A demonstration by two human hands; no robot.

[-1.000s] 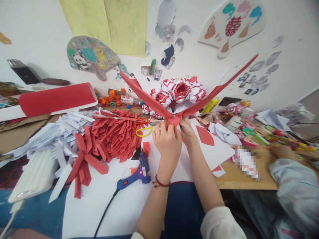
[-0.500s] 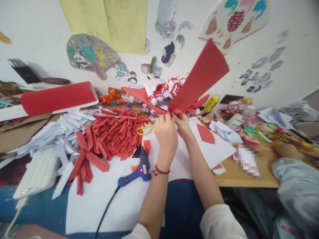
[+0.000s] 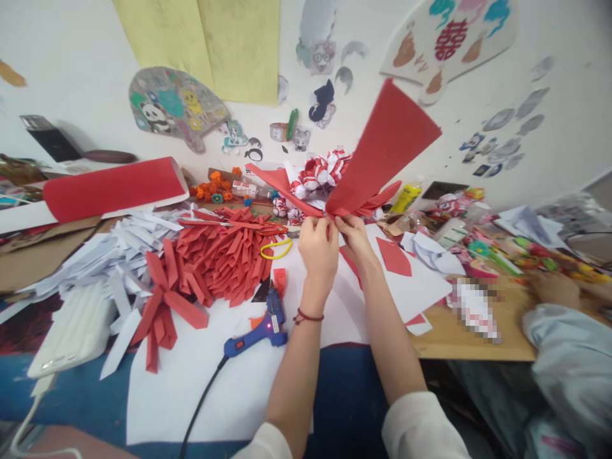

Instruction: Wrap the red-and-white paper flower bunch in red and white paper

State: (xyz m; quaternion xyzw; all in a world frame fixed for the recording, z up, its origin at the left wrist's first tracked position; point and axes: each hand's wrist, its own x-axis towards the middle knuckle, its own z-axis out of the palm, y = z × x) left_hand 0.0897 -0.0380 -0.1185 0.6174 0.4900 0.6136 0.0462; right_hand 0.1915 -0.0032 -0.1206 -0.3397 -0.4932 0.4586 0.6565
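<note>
My left hand (image 3: 319,252) and my right hand (image 3: 354,237) are close together, both closed on a red paper piece (image 3: 385,146) with long strips that fan out upward, left and right. The widest strip rises up and right. Behind it are red-and-white folded paper flowers (image 3: 322,173). Left of my hands lies a pile of folded red paper strips (image 3: 224,255), with scissors (image 3: 229,222) across its top. A blue glue gun (image 3: 262,331), its light on, rests on white paper (image 3: 205,395) left of my left wrist. My fingertips are partly hidden.
White paper strips (image 3: 138,239) and a white power bank (image 3: 74,331) lie at left, by a red paper roll (image 3: 115,190). A yellow bottle (image 3: 408,196) and craft clutter stand at the back right. Another person's sleeve (image 3: 564,350) and hands are at the right edge.
The wide red strip has tilted slightly and turned more of its face to me. A red strip now shows below my right hand. My hands have barely shifted.
</note>
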